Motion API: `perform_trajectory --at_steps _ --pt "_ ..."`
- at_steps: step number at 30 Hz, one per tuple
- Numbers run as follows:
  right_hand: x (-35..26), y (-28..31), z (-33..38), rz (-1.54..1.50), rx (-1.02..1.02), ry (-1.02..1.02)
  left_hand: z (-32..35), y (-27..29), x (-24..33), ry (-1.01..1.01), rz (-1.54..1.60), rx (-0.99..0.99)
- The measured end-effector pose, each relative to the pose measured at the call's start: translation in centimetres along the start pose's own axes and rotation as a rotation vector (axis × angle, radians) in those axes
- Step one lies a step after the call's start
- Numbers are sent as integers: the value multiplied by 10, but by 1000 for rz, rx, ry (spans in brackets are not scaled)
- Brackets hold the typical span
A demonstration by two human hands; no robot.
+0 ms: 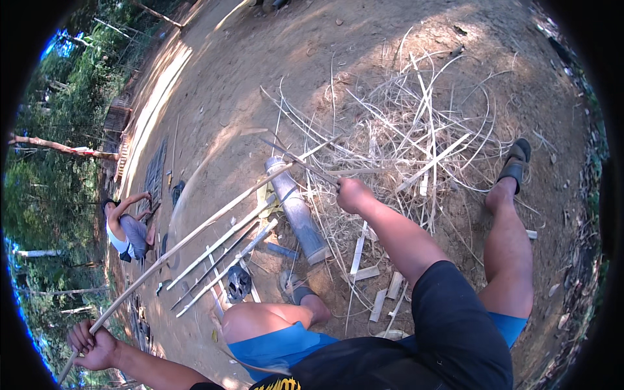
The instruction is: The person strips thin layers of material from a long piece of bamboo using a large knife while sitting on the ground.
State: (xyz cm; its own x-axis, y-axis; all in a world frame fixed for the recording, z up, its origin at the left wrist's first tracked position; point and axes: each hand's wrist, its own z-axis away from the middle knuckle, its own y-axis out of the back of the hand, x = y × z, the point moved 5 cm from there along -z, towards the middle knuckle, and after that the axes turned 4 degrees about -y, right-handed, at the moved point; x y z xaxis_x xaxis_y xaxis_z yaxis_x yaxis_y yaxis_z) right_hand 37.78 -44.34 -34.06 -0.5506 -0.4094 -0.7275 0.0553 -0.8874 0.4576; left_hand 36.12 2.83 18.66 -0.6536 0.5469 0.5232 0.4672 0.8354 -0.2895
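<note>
My left hand [94,346], at the lower left, is closed around the near end of a long bamboo strip [195,234]. The strip runs diagonally up and right, passing over the upper end of a thick grey log section [299,218] on the ground. Near the middle, my right hand [355,195] grips a knife [304,164], whose dark, narrow blade points up and left. That blade crosses the strip close to its far end; whether it cuts in is too small to tell. A heap of pale curled shavings [383,146] spreads beyond my right hand.
Several more strips [221,247] lie left of the log, beside a black plastic bag [239,283]. Short split pieces [378,305] lie near my legs. Farther left, another person [130,231] crouches by a dark slatted panel [156,170]. Trees line the left side.
</note>
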Motion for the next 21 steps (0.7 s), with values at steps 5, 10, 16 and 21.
perform_trajectory --at_steps 5,10,16,21 --pt "-56 -2 32 -3 -64 200 -15 14 -1 3 -19 12" --pt "-72 -25 29 -30 -37 407 -38 29 -4 41 -82 101" --pt "66 11 -64 53 85 -65 -57 47 -6 40 -82 97" --pt "-7 7 -14 -30 -125 83 -67 71 -5 46 -97 94"
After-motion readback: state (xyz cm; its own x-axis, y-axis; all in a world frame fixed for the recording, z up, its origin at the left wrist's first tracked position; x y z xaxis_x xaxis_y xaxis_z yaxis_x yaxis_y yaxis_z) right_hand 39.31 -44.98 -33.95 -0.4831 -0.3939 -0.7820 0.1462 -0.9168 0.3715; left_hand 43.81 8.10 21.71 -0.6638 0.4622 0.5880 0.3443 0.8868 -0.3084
